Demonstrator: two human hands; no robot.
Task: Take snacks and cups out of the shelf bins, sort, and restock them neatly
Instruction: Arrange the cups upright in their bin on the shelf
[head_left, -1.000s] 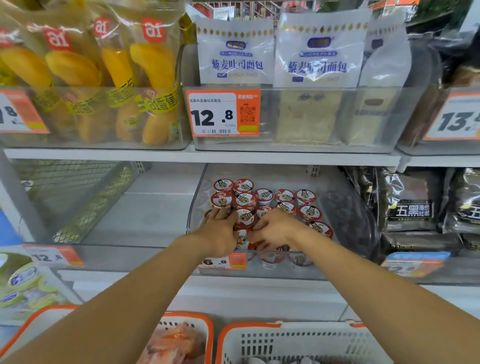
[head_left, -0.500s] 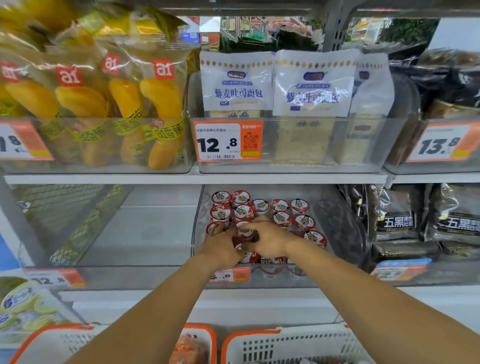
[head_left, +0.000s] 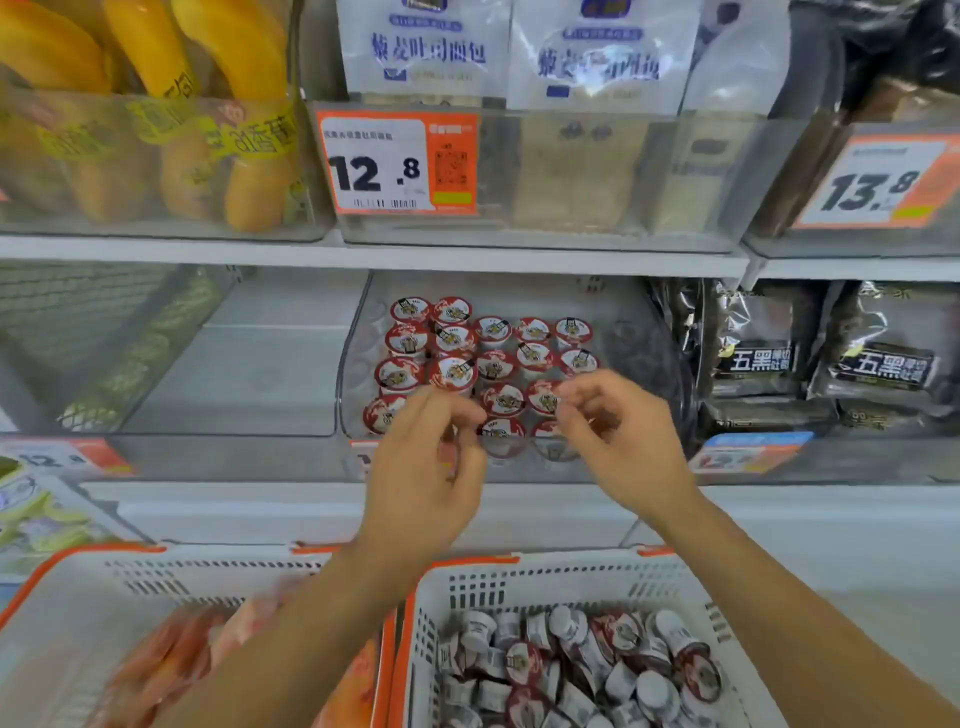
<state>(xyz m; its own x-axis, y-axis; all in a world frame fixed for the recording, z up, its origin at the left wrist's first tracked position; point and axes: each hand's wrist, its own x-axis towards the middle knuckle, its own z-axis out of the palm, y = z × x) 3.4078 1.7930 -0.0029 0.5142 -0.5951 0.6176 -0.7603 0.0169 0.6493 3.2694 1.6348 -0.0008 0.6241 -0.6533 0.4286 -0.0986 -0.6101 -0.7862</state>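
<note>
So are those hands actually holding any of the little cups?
Cannot be told: the left hand and right hand hover, blurred, fingers curled, over the cups.

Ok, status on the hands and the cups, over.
Left hand and right hand empty, above the bin's front. Cups upright in rows. Nothing in the way.

The light is even and fairly bright, falling from above with no single visible source. The lower shelf recess sits darker under the upper shelf board (head_left: 363, 254). Glare streaks the clear bin fronts (head_left: 597, 171) and the white bread bags (head_left: 426, 52), washing out their print; the black snack packs (head_left: 753, 358) glint too. Motion blur softens the whole frame, most of all both hands, the left hand (head_left: 423, 467) and the right hand (head_left: 618, 441), and the orange-rimmed baskets (head_left: 519, 577) below. Wide-angle distortion bows the shelf lines and stretches the corners.
</note>
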